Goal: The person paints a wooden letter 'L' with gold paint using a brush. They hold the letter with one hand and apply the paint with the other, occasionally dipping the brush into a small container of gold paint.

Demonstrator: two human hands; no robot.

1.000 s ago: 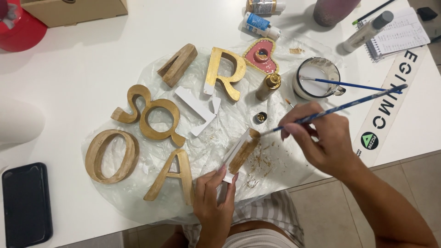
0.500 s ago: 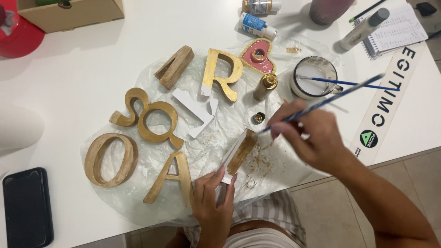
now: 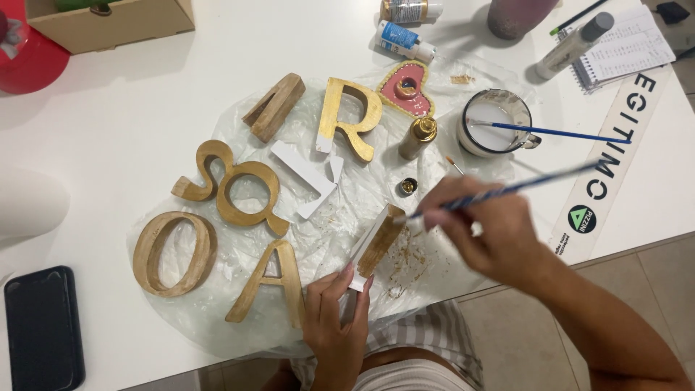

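The person's left hand [image 3: 334, 318] is pinching the near end of a straight wooden letter piece, white on its face and gold along its side [image 3: 376, 242], with fingers closed round it, holding it tilted over the crinkled clear plastic sheet [image 3: 217, 318] that is covering the middle of the white desk [image 3: 108, 130]. The right hand [image 3: 492, 232] is gripping a thin blue-striped paintbrush [image 3: 507, 192], fingers wrapped tight, and its tip is touching the far end of the held piece. Gold smears are showing on the plastic just beside that piece.

Gold-painted wooden letters are lying on the sheet: an O [image 3: 174, 252] and an A [image 3: 271, 286] near the left hand, an S [image 3: 203, 170] touching a Q [image 3: 250, 195], and an R [image 3: 349, 116] further back. An unpainted white letter [image 3: 308, 177] is lying between the Q and the R. A small gold paint bottle [image 3: 418, 137] is standing beside a pink heart with a gold rim [image 3: 409, 88], and a white enamel mug [image 3: 496, 123] is holding a second blue brush [image 3: 557, 132]. A black phone [image 3: 43, 326] is resting at the desk's left edge
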